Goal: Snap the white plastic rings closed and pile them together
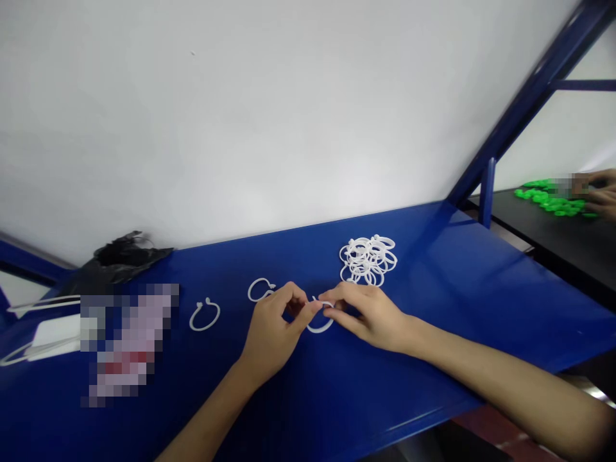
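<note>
Between my two hands is a white plastic ring [320,330], its lower curve showing under my fingers. My left hand [276,327] pinches the ring's left end with thumb and forefinger. On the other side, my right hand [370,314] is closed on the right end. The ends meet near my fingertips; whether they are joined I cannot tell. Just left of my left hand lies an open white ring [250,292], partly covered by the hand. Farther left is another open ring [192,321] with knobbed ends. A pile of white rings [359,256] lies beyond my right hand.
The blue table [433,269] meets a white wall [289,128]. A black plastic bag [125,256], a white item with cords [55,337] and a blurred-out pinkish thing [139,333] lie left. At right, another person's hands [601,192] are near green pieces [553,200], past a blue post [487,192].
</note>
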A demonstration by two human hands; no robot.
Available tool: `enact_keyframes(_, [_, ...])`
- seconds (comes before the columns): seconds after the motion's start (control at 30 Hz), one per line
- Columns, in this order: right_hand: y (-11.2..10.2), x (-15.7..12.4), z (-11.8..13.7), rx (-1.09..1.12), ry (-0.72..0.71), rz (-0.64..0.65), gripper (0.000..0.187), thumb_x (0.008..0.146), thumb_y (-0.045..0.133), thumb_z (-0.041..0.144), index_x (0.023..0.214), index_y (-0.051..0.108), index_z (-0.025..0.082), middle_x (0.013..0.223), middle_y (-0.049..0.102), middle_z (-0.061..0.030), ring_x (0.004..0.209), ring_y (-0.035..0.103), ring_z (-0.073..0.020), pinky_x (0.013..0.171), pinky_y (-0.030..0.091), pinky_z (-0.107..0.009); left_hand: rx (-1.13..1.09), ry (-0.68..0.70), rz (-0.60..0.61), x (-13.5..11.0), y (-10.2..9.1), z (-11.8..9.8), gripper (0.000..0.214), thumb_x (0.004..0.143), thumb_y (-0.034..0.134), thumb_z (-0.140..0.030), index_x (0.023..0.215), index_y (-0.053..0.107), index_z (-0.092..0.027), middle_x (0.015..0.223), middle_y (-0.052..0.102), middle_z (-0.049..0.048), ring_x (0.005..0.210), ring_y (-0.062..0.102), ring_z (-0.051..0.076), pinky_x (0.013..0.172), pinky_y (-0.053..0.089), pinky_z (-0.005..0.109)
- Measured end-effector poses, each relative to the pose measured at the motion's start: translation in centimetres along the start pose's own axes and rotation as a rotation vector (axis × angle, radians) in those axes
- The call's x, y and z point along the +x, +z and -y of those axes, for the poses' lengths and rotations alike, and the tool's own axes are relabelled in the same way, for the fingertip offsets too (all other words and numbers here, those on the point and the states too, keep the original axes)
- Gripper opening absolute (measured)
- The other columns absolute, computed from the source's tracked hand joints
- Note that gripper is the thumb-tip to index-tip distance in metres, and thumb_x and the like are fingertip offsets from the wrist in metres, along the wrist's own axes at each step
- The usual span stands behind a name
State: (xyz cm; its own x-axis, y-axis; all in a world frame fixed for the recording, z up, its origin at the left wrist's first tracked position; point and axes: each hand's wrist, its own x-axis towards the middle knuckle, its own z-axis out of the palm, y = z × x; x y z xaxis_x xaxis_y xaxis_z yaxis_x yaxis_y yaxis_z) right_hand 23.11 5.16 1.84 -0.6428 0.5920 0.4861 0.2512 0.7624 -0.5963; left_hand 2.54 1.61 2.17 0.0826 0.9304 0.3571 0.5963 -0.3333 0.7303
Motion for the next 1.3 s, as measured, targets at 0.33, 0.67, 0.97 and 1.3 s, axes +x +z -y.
enact_keyframes(0.33, [-0.03,0.09,-0.02,0.023,-0.095,0.115,0.015,0.101,0.046,0.02,0.101,0.061,0.017,0.09,0.065,-0.0065,0.082,0.061,-0.0154,0.072,0.053,-0.029,-0.146,0.029,0.101,-0.57,0.33,0.41,0.017,0.08,0.073,-0.031,0.072,0.061,-0.022,0.066,0.063,-0.0052,0.061,0.058,0.011,0.059,0.048,0.021])
enact_keyframes(0.67, [-0.14,0.13,0.06,0.03,-0.103,0.188,0.019,0.102,0.044,0.02,0.098,0.062,0.017,0.09,0.064,-0.0063,0.081,0.059,-0.0152,0.072,0.052,-0.029,-0.124,0.171,0.116,-0.49,0.09,0.46,0.022,0.086,0.066,-0.023,0.065,0.065,-0.022,0.066,0.063,-0.0039,0.06,0.059,0.009,0.058,0.045,0.019])
enact_keyframes(0.97, [0.07,-0.2,0.1,0.001,-0.144,0.201,0.025,0.104,0.038,0.022,0.095,0.06,0.016,0.085,0.061,-0.0062,0.077,0.054,-0.0155,0.069,0.049,-0.029,-0.124,0.182,0.141,-0.93,0.46,0.65,0.022,0.088,0.065,-0.023,0.066,0.064,-0.021,0.067,0.065,-0.0044,0.062,0.059,0.009,0.061,0.044,0.019])
enact_keyframes(1.3, [0.48,-0.54,-0.12,-0.039,-0.186,0.177,0.026,0.104,0.035,0.023,0.096,0.059,0.017,0.085,0.06,-0.0064,0.076,0.051,-0.0164,0.068,0.047,-0.029,-0.104,0.223,0.137,-0.88,0.72,0.87,0.024,0.09,0.064,-0.025,0.067,0.064,-0.022,0.066,0.065,-0.0052,0.061,0.059,0.009,0.06,0.043,0.02])
